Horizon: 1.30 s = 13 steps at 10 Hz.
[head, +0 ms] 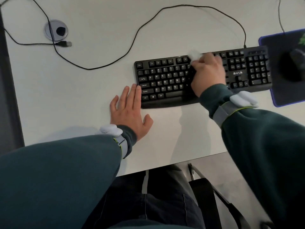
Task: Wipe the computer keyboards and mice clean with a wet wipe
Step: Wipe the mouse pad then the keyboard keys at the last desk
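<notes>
A black keyboard (165, 80) lies on the white desk (82, 100), slightly slanted. My right hand (208, 73) rests over its middle and grips a white wet wipe (195, 55) against the top key rows; the hand is motion-blurred. My left hand (130, 111) lies flat on the desk with straight fingers, its fingertips touching the keyboard's left edge. A black mouse (297, 55) sits blurred on a dark mouse pad (280, 90) with a blue border at the right edge.
The keyboard's black cable (148, 25) loops across the desk's far side. A loose USB plug (66, 44) lies beside a round cable grommet (56, 30) at the far left. A chair frame (206, 187) stands below the desk's near edge.
</notes>
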### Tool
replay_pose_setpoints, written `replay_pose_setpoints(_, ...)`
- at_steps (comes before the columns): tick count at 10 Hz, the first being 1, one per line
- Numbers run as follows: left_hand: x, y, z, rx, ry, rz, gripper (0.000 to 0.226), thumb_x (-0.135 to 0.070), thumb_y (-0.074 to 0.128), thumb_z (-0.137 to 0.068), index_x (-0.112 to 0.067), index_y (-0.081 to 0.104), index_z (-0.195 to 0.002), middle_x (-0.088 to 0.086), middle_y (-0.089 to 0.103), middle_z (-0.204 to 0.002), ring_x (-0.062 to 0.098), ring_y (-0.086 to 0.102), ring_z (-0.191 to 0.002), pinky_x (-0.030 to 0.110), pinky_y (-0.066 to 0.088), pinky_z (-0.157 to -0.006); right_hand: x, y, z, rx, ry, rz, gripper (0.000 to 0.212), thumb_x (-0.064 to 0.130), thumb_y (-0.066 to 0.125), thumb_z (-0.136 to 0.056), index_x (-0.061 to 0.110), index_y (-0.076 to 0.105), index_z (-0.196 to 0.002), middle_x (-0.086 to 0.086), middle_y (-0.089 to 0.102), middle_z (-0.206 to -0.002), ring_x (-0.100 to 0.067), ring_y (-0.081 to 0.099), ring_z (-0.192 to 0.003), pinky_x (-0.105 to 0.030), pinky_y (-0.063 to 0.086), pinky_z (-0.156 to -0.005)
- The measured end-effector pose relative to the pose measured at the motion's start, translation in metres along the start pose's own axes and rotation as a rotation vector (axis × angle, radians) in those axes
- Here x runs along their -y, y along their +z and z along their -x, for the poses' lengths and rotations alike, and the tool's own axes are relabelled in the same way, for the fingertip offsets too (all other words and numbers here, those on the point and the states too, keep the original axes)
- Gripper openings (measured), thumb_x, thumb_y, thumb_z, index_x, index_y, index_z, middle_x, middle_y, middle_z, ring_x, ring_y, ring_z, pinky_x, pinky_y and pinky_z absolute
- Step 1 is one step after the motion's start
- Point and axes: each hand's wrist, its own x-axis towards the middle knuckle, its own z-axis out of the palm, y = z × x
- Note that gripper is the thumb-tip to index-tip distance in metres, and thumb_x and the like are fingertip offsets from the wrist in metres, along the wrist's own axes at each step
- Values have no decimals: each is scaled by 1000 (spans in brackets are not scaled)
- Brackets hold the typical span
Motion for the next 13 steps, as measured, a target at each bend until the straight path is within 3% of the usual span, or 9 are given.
replay_pose_setpoints(1,-1,0,0,-10,-7,0,92,-50,42,-81,-11,11,-159,3,16,-166,23,13,-153,51,18,-118,-54,-13,-10,38,154,147,48,2,55,-81,7,64,-127,-20,55,-121,-43,46,-113,-40,41,-96)
replay_pose_setpoints(2,-2,0,1,-29,-13,8,92,-49,44,-81,-12,11,-159,3,16,-166,23,14,-153,51,18,-118,-58,-13,-16,10,282,87,37,3,53,-82,-3,65,-116,-21,52,-120,-42,48,-113,-39,42,-95)
replay_pose_setpoints(4,-3,0,1,-30,-23,-9,93,-49,45,-81,-13,11,-159,2,15,-166,22,14,-153,50,18,-119,7,6,-13,-24,-42,-134,38,-2,52,-79,1,66,-113,-13,55,-122,-34,47,-113,-35,43,-89)
replay_pose_setpoints(5,-3,0,1,-25,-33,-7,94,-48,46,-80,-14,9,-159,2,15,-167,21,13,-153,49,18,-119,-25,10,-22,-79,-104,-76,46,2,48,-77,9,66,-119,-8,62,-126,-37,52,-109,-35,36,-95)
replay_pose_setpoints(7,-4,-2,0,-19,-33,-8,94,-48,47,-79,-14,11,-159,2,16,-166,21,13,-153,50,18,-119,-75,-6,-32,-97,8,53,37,5,51,-81,12,72,-111,-7,68,-114,-40,48,-109,-44,37,-89)
replay_pose_setpoints(9,-4,-1,0,-27,-39,-12,94,-48,47,-79,-13,12,-159,3,17,-166,21,14,-153,50,19,-119,-34,10,-24,-125,-119,-107,42,6,45,-72,11,70,-106,-12,64,-102,-41,52,-96,-44,41,-80)
replay_pose_setpoints(11,-4,0,0,-30,-31,-3,93,-47,47,-79,-13,13,-159,3,18,-166,22,14,-153,50,19,-119,-103,-20,-30,-16,220,187,38,11,52,-81,13,68,-114,-15,55,-119,-43,44,-112,-50,35,-92)
replay_pose_setpoints(12,-4,-1,-1,-34,-36,-10,93,-47,47,-79,-13,13,-159,4,18,-166,22,15,-153,50,19,-118,-121,-28,-36,55,424,239,38,21,48,-82,5,67,-111,-20,51,-120,-41,42,-115,-46,36,-93)
replay_pose_setpoints(13,-4,-1,-1,-29,-31,-1,93,-47,46,-78,-13,14,-159,4,19,-166,23,16,-153,50,19,-118,-86,-18,-38,72,353,140,33,15,50,-84,1,66,-108,-23,48,-121,-40,42,-115,-42,37,-97)
